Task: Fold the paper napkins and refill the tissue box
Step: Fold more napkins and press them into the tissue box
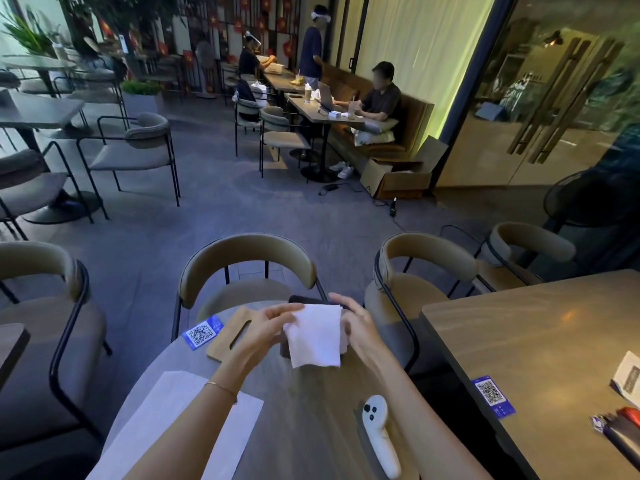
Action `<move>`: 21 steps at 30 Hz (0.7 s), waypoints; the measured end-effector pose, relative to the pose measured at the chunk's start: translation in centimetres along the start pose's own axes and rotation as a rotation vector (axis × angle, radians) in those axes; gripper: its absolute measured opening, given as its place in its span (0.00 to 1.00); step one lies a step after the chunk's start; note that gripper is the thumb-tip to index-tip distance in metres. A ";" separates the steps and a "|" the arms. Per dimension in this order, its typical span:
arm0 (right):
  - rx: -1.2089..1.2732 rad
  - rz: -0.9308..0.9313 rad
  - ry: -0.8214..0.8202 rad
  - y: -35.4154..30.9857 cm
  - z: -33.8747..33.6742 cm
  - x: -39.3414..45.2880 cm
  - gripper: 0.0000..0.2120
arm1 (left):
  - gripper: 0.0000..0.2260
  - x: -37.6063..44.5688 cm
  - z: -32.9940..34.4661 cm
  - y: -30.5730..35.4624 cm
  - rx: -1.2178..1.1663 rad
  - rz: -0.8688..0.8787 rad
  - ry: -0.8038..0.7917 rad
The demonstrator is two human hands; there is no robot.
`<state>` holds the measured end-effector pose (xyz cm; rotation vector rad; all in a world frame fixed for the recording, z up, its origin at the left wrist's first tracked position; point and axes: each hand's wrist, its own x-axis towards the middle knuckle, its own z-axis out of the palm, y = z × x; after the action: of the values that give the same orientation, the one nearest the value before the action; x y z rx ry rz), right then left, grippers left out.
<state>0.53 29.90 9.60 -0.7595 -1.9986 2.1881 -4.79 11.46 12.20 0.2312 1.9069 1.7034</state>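
Note:
A white folded paper napkin (pixel 317 336) hangs upright between my hands above the round table (pixel 311 403). My left hand (pixel 268 327) pinches its upper left edge. My right hand (pixel 356 325) holds its right edge, fingers curled behind it. Behind the napkin stands the dark tissue box (pixel 304 300), mostly hidden; only its far rim and a bit of its base show. The box's wooden lid (pixel 230 332), with a slot in it, lies flat on the table to the left. A flat sheet of white paper napkins (pixel 187 420) lies at the near left under my left forearm.
A white handheld controller (pixel 379 434) lies on the table at the near right. A blue QR card (pixel 202 332) sits by the lid. Chairs (pixel 247 268) ring the far side. A second table (pixel 540 344) stands to the right. People sit at distant tables.

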 end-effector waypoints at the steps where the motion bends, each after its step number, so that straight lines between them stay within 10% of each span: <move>1: 0.094 0.043 -0.006 -0.1 -0.2 0.1 0.12 | 0.13 0.0 0.1 0.3 0.032 0.006 -0.006; 6: -0.191 0.122 -0.059 0.2 -1.0 1.0 0.23 | 0.18 0.9 0.4 1.2 0.055 0.048 -0.063; 14: -0.210 0.227 0.268 0.8 -0.7 4.4 0.12 | 0.31 6.5 2.5 -0.1 0.232 -0.050 -0.012; 21: -0.590 0.290 0.344 3.0 0.9 9.3 0.19 | 0.13 11.8 4.5 -2.5 0.651 -0.062 0.017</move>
<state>-7.17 32.15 3.96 -1.4535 -2.4658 1.4107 -11.66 20.59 6.19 0.3949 2.3991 0.9972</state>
